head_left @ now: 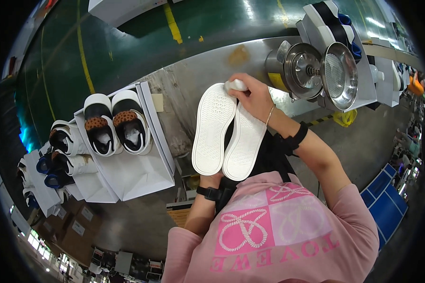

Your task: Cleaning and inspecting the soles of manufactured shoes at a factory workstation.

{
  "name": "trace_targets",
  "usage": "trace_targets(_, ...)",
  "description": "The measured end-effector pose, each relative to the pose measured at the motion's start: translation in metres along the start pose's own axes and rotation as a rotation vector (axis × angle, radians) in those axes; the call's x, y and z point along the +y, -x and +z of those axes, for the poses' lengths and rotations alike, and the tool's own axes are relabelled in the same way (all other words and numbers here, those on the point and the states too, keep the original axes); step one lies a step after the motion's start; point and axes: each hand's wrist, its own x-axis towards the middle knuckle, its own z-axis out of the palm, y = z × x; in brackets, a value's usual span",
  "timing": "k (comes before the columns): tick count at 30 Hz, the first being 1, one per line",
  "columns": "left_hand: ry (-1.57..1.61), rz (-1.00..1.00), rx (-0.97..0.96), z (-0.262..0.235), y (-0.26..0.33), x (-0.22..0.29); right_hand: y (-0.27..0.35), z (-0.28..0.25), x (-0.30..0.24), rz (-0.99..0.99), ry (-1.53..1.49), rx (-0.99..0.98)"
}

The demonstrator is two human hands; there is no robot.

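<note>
A pair of shoes is turned with its white textured soles [214, 132] toward me. My left hand [211, 180] supports the pair from below, at the lower ends of the soles, and most of its fingers are hidden behind the shoes. In my right hand [255, 96] a small white wad [236, 85], perhaps cloth or sponge, is pinched between the fingers. The wad touches the upper end of the left sole. Dark material shows in the gap between the two soles.
On my left an open white shoebox [141, 174] holds black-and-white shoes [130, 125] with spotted brown panels. More shoes [61, 167] stand beyond it. Right of the metal bench [193, 70] top are a steel dispenser [303, 70] with a round dish [339, 75] and boxed shoes [333, 23].
</note>
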Motion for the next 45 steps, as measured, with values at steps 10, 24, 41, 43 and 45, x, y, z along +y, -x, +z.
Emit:
trace_targets(10, -0.387, 0.117, 0.126, 0.024, -0.001, 0.005, -0.025, 0.006, 0.001, 0.156, 0.019, 0.044)
trace_targets(24, -1.062, 0.182, -0.007, 0.022, -0.019, 0.012, -0.003, 0.047, -0.049, -0.243, -0.041, -0.241)
trace_targets(41, -1.339, 0.162, -0.205, 0.030, -0.021, 0.020, 0.009, 0.042, -0.061, -0.519, -0.107, -0.369)
trace_targets(43, -0.664, -0.034, 0.023, 0.045, -0.018, 0.021, 0.002, 0.044, -0.072, -0.405, -0.036, -0.343)
trace_targets(45, -0.686, -0.013, 0.005, 0.047, -0.018, 0.022, 0.025, 0.050, -0.084, -0.584, -0.078, -0.359)
